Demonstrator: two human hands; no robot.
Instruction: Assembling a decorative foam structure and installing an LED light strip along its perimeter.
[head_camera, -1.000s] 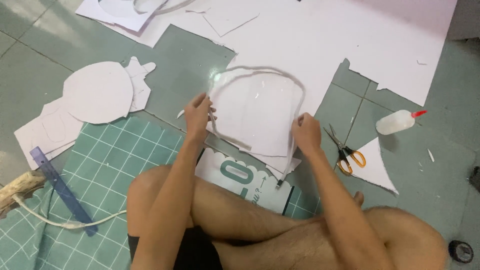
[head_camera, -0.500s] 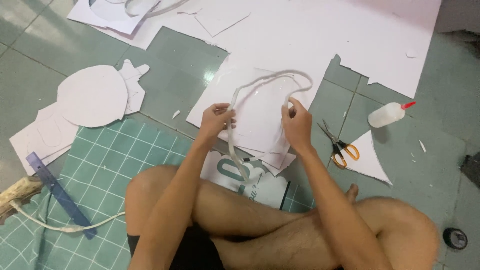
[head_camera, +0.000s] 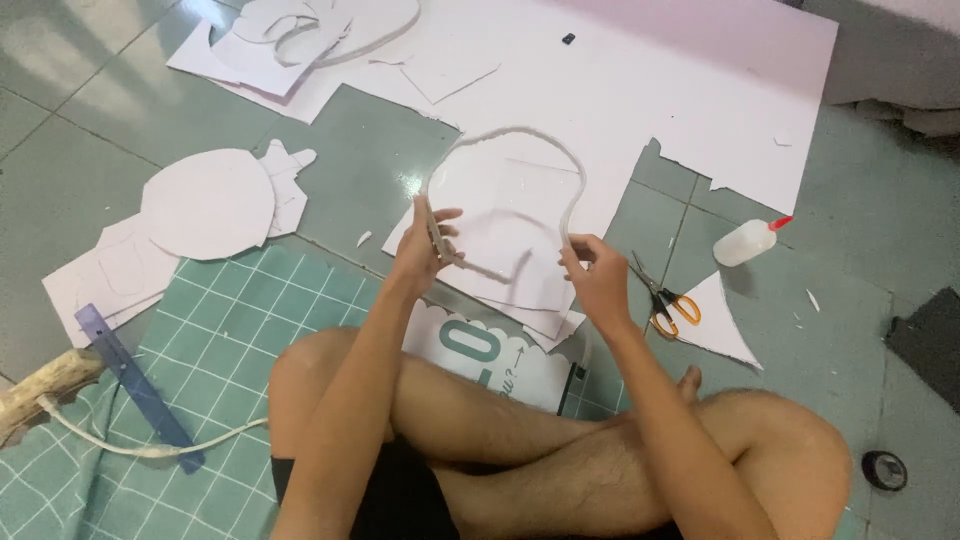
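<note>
Far left of the strip: purple ruler (head_camera: 135, 385) lying on the green mat (head_camera: 230, 340), a round white cutout (head_camera: 207, 203) on the tiles above it.

Left hand (head_camera: 425, 255) raised off the floor, fingers and thumb closed on the left end of the strip (head_camera: 510, 135), wrist bent slightly back, forearm running up from the crossed knee.

Strip itself: thin, white, bent into an arch, held up between both hands, ends pointing down toward the body, crown pointing away toward the big white sheet (head_camera: 720, 100). Long axis of the arch running away from the body, span lying left to right. Lies straight ahead of the chest, above loose white paper pieces (head_camera: 520, 290) on the floor. Both hands equally near, one at each end.

Right hand (head_camera: 600, 280) level with the left, fingertips pinched on the right end, palm turned inward, elbow resting by the right knee.

Right of the strip: scissors (head_camera: 665, 300) with orange handles on a white scrap, then a glue bottle (head_camera: 750, 240) with a red tip.
</note>
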